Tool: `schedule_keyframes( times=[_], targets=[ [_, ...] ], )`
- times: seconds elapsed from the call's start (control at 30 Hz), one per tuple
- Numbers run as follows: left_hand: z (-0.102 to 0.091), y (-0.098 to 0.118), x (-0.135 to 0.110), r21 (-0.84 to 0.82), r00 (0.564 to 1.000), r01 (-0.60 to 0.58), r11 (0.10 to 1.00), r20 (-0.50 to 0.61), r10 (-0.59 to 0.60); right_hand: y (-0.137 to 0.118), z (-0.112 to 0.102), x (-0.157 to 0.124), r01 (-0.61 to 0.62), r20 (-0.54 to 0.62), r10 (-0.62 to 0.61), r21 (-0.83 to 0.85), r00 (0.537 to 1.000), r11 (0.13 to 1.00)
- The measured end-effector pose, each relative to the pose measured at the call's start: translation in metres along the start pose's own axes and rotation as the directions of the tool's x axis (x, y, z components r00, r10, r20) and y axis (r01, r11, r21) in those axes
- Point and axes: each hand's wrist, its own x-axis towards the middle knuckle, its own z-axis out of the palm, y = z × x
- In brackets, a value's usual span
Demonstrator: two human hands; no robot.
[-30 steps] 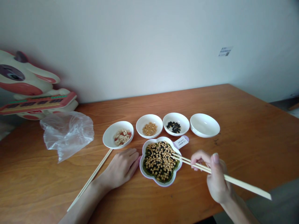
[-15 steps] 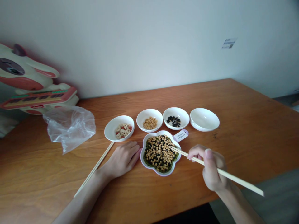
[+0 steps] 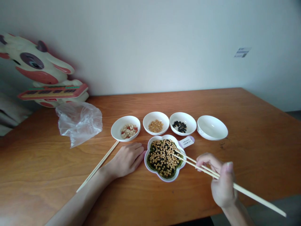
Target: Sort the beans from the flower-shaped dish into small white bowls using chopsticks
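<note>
My right hand [image 3: 222,179] grips a pair of pale wooden chopsticks [image 3: 258,199]. Their tips, slightly spread, reach into the right side of a white, purple-rimmed flower-shaped dish [image 3: 150,172] of mixed tan, black and green beans. At the dish's left edge, my left hand [image 3: 128,159] rests on the table with fingers closed about a small pink-purple tab. Behind the dish stand white bowls: one of sliced nuts or seeds [image 3: 129,131], one of tan beans [image 3: 155,126], one of black beans [image 3: 180,126], and an empty bowl [image 3: 213,128] at the right.
A second pair of chopsticks [image 3: 101,163] lies left of the dish, partly under my left forearm. Further left are a crumpled clear plastic bag [image 3: 81,122] and a cow-shaped toy keyboard [image 3: 54,75]. A labelled handle [image 3: 187,142] sticks out at the dish's upper right.
The chopstick tips have spread apart over the beans; they were close together before. The camera view has shifted, so everything sits a little farther right. My left hand stays by the dish.
</note>
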Motion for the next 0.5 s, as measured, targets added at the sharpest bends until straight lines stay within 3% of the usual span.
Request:
schedule_keyframes(
  times=[0.5],
  targets=[
    [0.001, -0.001, 0.000, -0.021, 1.000, 0.005, 1.000, -0.024, -0.006, 0.013, 0.011, -0.002, -0.029, -0.024, 0.030, 0.034, 0.999, 0.999]
  ],
)
